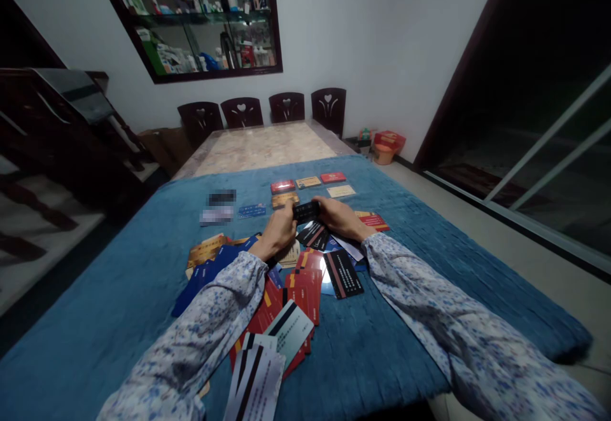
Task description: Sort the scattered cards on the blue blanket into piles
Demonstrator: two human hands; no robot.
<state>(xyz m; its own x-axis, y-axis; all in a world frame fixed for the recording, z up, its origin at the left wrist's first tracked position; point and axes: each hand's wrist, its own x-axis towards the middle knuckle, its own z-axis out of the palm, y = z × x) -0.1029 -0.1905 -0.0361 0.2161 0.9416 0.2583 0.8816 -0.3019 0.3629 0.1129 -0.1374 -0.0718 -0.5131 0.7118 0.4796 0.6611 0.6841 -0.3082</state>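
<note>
Between my two hands is a dark card or small stack of cards, held level above the cloth. My left hand pinches its left end, and my right hand grips its right end. Below my hands lie scattered cards: black striped cards, red cards, blue cards and pale striped cards. Beyond them sit red cards, a cream card, a gold card and a blue card.
A blue cloth covers the near part of the table, with bare marble tabletop behind it. Several dark chairs stand at the far end. Right of the table, an orange bin is on the floor.
</note>
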